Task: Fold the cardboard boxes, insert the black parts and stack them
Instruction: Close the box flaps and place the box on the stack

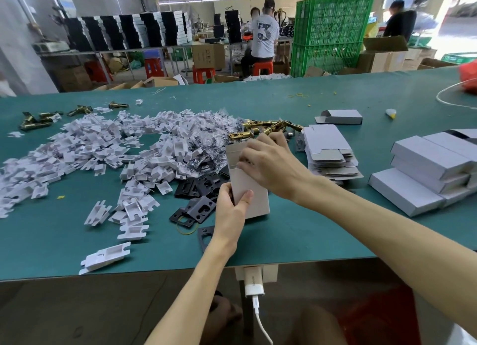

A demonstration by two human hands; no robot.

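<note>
A small white cardboard box (254, 189) stands upright above the green table (296, 231). My left hand (231, 205) grips its lower part, thumb on the front face. My right hand (268, 161) is at the box's open top, with fingers curled over the flaps; what they hold is hidden. Black metal plates (198, 189) lie just left of the box. Flat unfolded boxes (327, 151) are piled to the right. Closed white boxes (426, 174) are stacked at the far right.
A wide heap of white plastic inserts (103, 148) and small clear bags covers the table's left and middle. Brass latch parts (263, 130) lie behind my right hand. One folded box (340, 116) lies farther back. People work by green crates (333, 32) in the background.
</note>
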